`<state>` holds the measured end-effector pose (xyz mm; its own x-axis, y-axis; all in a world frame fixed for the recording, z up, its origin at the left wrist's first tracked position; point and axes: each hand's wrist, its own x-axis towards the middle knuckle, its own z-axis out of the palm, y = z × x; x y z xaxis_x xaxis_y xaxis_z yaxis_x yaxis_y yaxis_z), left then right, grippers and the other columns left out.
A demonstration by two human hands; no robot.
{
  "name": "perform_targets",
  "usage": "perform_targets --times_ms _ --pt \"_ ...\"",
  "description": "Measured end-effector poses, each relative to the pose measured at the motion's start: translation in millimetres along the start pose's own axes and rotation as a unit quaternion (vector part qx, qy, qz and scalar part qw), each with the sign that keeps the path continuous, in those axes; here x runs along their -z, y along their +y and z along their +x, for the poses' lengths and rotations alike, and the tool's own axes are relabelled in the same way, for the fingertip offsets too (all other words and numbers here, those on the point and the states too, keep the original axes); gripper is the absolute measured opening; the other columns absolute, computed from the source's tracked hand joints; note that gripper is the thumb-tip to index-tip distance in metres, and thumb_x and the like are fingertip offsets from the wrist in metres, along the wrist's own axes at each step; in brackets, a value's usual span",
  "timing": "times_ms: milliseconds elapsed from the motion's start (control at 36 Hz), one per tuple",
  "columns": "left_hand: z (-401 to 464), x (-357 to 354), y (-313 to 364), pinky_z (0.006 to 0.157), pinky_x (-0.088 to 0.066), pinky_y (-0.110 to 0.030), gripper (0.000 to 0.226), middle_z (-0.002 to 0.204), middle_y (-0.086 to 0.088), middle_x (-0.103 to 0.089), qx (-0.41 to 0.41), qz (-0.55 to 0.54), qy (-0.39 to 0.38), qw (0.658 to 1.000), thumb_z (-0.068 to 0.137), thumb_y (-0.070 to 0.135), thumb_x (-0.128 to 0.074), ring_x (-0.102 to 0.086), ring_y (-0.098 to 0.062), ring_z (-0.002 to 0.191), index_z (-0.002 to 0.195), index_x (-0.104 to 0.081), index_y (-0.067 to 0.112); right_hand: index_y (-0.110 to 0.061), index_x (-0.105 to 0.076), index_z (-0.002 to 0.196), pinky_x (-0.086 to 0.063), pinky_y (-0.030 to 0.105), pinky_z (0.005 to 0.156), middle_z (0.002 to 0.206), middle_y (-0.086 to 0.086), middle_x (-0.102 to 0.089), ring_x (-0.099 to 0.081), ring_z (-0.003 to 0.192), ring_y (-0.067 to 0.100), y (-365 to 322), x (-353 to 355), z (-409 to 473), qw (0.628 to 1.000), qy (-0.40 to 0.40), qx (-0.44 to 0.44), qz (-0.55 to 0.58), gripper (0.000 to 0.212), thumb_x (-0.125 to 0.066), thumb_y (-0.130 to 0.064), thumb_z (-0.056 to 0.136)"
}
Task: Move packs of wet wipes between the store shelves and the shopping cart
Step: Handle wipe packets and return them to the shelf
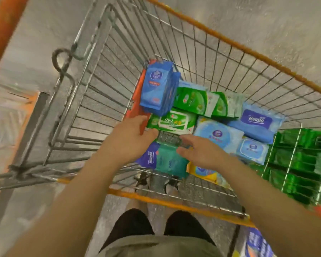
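Cart (202, 17): a wire basket with orange rim trim, seen from above on a grey floor.
Left hand (130, 134): reached into the basket, fingers loosely spread, nothing held; the fingertips are placed at the green pack (176, 120) (contact cannot be confirmed).
Right hand (198, 151): extended over the teal pack (170, 162), fingers relaxed and empty.
Wipes: packs are heaped on the basket floor; a blue pack (156, 88) is propped against the left wall, and a Tempo pack (258, 121) is laid at the right.
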<state>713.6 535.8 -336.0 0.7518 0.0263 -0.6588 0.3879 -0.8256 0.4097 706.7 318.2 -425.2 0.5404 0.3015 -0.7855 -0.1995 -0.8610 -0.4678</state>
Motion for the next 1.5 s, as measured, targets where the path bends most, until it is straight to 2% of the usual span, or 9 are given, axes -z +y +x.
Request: perform_targets --times_ms 222,306,444,611,833,1000,1111,1278,1500 --pt "46.7 -7.4 -14.6 0.1 -0.046 -0.044 0.046 0.123 -0.006 -0.065 0.004 -0.013 0.003 1.0 0.093 0.048 -0.058 -0.061 -0.024 0.112 0.126 -0.058 0.017 -0.016 -0.041 0.15 -0.046 0.039 0.107 0.147 0.011 -0.051 -0.052 0.132 0.029 6.8 -50.8 87.2 0.993 -0.083 0.012 -0.086 0.112 -0.057 -0.086 0.064" --pt "57.1 -6.4 -20.8 0.104 -0.045 -0.04 0.051 0.127 0.002 -0.064 -0.002 -0.022 0.006 1.0 0.092 0.052 -0.058 -0.059 -0.019 0.117 0.135 -0.055 0.025 -0.014 -0.054 0.136 -0.049 0.036 0.095 0.123 0.004 -0.059 -0.058 0.113 0.023 3.6 -59.1 100.9 0.987 -0.126 0.004 -0.098 0.076 -0.072 -0.063 0.081" --pt "61.1 -5.0 -26.6 0.105 -0.044 -0.032 0.055 0.13 0.006 -0.062 -0.007 -0.028 0.001 1.0 0.093 0.052 -0.057 -0.058 -0.016 0.122 0.142 -0.051 0.026 -0.021 -0.054 0.127 -0.038 0.024 0.076 0.107 -0.005 -0.056 -0.058 0.099 0.018 5.2 -70.9 112.4 0.981 -0.146 0.009 -0.124 0.055 -0.077 -0.046 0.084" --pt "60.3 -5.7 -26.4 0.099 -0.047 -0.037 0.046 0.122 0.002 -0.065 -0.001 -0.053 0.0 0.999 0.095 0.05 -0.056 -0.06 -0.016 0.112 0.134 -0.055 0.026 -0.021 -0.053 0.131 -0.053 0.035 0.091 0.124 0.006 -0.065 -0.062 0.109 0.027 -3.7 -68.0 124.1 0.974 -0.15 -0.006 -0.167 0.074 -0.08 -0.058 0.074" --pt "68.9 -7.3 -27.3 0.097 -0.041 -0.028 0.059 0.14 0.01 -0.056 -0.018 -0.037 0.002 0.999 0.094 0.057 -0.051 -0.053 -0.009 0.124 0.146 -0.046 0.03 -0.022 -0.04 0.146 -0.04 0.04 0.11 0.147 0.01 -0.041 -0.04 0.136 0.031 -7.0 -73.4 134.2 0.963 -0.189 -0.064 -0.181 0.106 -0.078 -0.075 0.063" --pt "66.7 -6.2 -27.2 0.104 -0.046 -0.037 0.059 0.137 0.01 -0.058 -0.019 -0.039 0.004 0.999 0.093 0.058 -0.052 -0.055 -0.011 0.123 0.144 -0.047 0.028 -0.013 -0.028 0.149 -0.048 0.031 0.089 0.14 0.004 -0.052 -0.054 0.11 0.02 -11.5 -65.7 123.1 0.976 -0.186 -0.093 -0.059 0.112 -0.091 -0.053 0.065" --pt "60.6 -1.3 -27.7 0.098 -0.048 -0.038 0.049 0.125 0.002 -0.064 -0.021 -0.026 0.002 0.999 0.095 0.053 -0.054 -0.059 -0.019 0.115 0.133 -0.055 0.022 -0.014 -0.04 0.135 -0.055 0.032 0.081 0.118 0.0 -0.062 -0.064 0.099 0.018 -21.1 -58.3 106.9 0.984 -0.151 -0.093 0.006 0.1 -0.095 -0.049 0.059" --pt "45.8 11.6 -31.2 0.089 -0.048 -0.033 0.04 0.111 0.01 -0.064 -0.016 -0.031 0.003 0.999 0.092 0.054 -0.056 -0.06 -0.014 0.103 0.123 -0.06 0.028 -0.03 -0.066 0.095 -0.06 0.03 0.076 0.097 -0.007 -0.076 -0.072 0.081 0.009 -39.5 -27.4 57.0 0.977 -0.088 -0.089 0.174 0.037 -0.092 -0.035 0.069" --pt "6.1 31.6 -11.3 0.091 -0.053 -0.04 0.037 0.11 0.008 -0.07 -0.046 -0.146 0.054 0.987 0.084 0.059 -0.058 -0.067 -0.015 0.098 0.109 -0.058 0.032 -0.013 -0.068 0.116 -0.058 0.054 0.091 0.099 0.012 -0.079 -0.076 0.087 0.033 -72.3 26.3 -42.8 0.893 0.016 -0.102 0.439 0.06 -0.092 -0.029 0.062"
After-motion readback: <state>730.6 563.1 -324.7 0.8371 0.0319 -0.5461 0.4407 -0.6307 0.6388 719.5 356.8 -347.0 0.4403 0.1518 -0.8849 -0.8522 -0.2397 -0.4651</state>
